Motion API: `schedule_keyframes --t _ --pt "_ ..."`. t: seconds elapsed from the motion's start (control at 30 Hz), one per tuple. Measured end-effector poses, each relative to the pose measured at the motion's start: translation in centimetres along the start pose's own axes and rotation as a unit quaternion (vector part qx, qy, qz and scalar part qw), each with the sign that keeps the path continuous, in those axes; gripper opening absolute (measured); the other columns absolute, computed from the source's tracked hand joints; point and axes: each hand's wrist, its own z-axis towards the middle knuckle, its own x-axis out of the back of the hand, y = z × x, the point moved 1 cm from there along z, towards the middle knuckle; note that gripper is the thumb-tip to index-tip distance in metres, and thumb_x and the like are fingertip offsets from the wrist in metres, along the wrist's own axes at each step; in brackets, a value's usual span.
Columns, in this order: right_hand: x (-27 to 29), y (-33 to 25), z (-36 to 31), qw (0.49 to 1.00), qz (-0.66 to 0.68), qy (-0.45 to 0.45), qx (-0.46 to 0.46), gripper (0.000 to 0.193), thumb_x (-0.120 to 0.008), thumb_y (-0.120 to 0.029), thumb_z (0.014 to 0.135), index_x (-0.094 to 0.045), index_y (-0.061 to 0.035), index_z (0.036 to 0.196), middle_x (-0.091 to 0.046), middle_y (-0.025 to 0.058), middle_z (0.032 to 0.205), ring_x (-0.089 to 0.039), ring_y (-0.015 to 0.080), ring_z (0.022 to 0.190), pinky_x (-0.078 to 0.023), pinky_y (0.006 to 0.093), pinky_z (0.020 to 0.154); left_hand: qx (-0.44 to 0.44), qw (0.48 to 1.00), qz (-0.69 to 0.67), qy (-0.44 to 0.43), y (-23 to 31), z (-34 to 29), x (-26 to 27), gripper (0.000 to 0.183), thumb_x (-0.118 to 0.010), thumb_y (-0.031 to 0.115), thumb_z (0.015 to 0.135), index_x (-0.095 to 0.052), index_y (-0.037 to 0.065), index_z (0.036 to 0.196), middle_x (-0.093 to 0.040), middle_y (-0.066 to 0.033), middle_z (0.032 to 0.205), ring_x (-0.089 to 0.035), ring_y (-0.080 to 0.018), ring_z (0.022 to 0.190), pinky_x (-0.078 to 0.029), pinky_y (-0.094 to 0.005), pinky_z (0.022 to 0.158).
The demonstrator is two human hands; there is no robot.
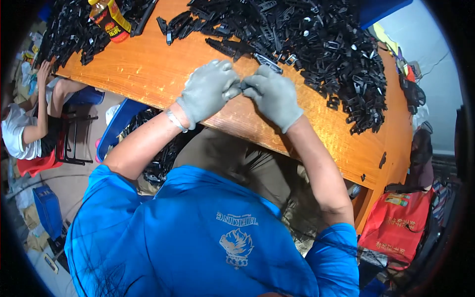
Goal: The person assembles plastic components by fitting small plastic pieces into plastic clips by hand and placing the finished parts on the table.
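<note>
Both my hands wear grey gloves and meet over the near edge of the orange wooden table [148, 69]. My left hand [208, 90] and my right hand [273, 95] press their fingertips together on a small black plastic part [242, 85], mostly hidden between the fingers. Just beyond my right hand lies a flat black clip [268, 63]. A big heap of black plastic parts [326, 44] covers the table's far and right side.
A second pile of black parts [74, 29] and a bottle with a yellow and red label [110, 19] lie at the far left. A blue bin of black parts [123, 126] stands under the table. Another person [29, 123] sits at left. A red bag [401, 220] hangs at right.
</note>
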Motion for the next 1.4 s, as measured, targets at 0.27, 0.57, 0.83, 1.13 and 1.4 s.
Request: schedule_keyframes --t 0.27,0.57,0.83,1.13,1.4 --pt "2.4 0.2 -4.9 0.997 0.053 0.044 -0.024 0.018 -0.076 -0.026 0.095 -0.079 -0.018 0.111 -0.071 0.0071 0.109 -0.072 0.0315 0.099 -0.059 0.0437 0.085 0.109 0.96 -0.135 -0.221 -3.9 -7.0 11.5 0.023 -0.076 0.014 0.089 -0.072 0.005 0.109 -0.071 -0.0157 0.106 -0.068 -0.0365 0.105 -0.054 -0.0458 0.1" --pt "5.9 8.1 -6.2 0.96 -0.21 0.047 -0.177 0.024 -0.079 -0.011 0.09 -0.077 -0.0134 0.114 -0.072 0.0105 0.11 -0.073 0.035 0.097 -0.06 0.0432 0.082 -0.041 0.998 0.035 -0.022 3.3 5.4 0.4 0.032 -0.072 0.018 0.097 -0.071 0.009 0.127 -0.071 -0.0116 0.122 -0.066 -0.035 0.116 -0.056 -0.048 0.099" --pt "5.8 6.8 -4.8 0.98 -0.114 0.017 -0.162 0.028 -0.08 -0.007 0.085 -0.077 -0.0113 0.112 -0.074 0.0136 0.103 -0.073 0.0372 0.099 -0.06 0.0459 0.086 -0.067 0.988 0.14 0.019 3.1 8.3 -3.3 0.015 -0.074 0.02 0.094 -0.074 0.013 0.107 -0.069 -0.0068 0.111 -0.067 -0.0289 0.112 -0.059 -0.0436 0.089" --pt "5.3 2.5 -4.7 0.984 -0.062 -0.002 -0.168 0.011 -0.076 -0.012 0.088 -0.075 -0.0082 0.098 -0.07 0.0186 0.103 -0.072 0.0401 0.098 -0.06 0.0479 0.086 -0.137 0.983 0.119 0.042 3.0 5.7 -2.6 0.017 -0.075 0.022 0.093 -0.071 0.01 0.104 -0.07 -0.0076 0.107 -0.068 -0.0297 0.109 -0.056 -0.0444 0.088" --pt "2.8 -0.4 -8.0 0.978 0.074 0.147 -0.125 0.015 -0.078 -0.014 0.088 -0.08 -0.0105 0.102 -0.074 0.0117 0.098 -0.073 0.0308 0.094 -0.058 0.0437 0.083 -0.034 0.996 -0.004 -0.084 5.3 2.3 -0.8 0.017 -0.075 0.022 0.095 -0.073 0.011 0.107 -0.072 -0.0109 0.109 -0.068 -0.0335 0.109 -0.054 -0.0454 0.091"
